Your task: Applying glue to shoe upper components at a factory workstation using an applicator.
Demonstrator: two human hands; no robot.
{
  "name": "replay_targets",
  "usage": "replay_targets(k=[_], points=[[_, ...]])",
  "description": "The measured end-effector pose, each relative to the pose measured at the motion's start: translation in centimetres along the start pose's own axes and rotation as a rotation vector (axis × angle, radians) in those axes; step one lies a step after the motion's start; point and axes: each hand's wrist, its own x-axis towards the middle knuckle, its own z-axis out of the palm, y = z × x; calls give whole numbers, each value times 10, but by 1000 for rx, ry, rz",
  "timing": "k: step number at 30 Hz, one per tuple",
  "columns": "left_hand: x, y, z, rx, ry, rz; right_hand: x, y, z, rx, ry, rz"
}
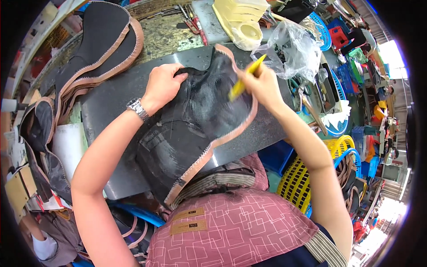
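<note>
A black shoe-upper piece (195,129) with a tan zigzag edge lies flat on a dark work board (111,107). My left hand (163,84), with a metal watch on its wrist, presses down on the piece's far left edge. My right hand (262,82) grips a yellow brush (242,82) whose tip touches the piece's shiny upper part. The piece's near end hangs over the board toward my lap.
A stack of similar black pieces (100,44) lies at the far left, with more (42,147) at the left edge. Behind the board are pliers (195,24), a cream shoe last (242,22) and a clear plastic bag (296,49). A yellow basket (307,175) stands at my right.
</note>
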Motion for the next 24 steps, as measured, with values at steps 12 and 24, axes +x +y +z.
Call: replay_targets(k=[12, 24], points=[[-10, 2, -10, 60, 104, -47, -34, -21, -3, 371, -405, -195], [-173, 2, -250, -124, 962, -420, 45, 6, -75, 25, 234, -189]])
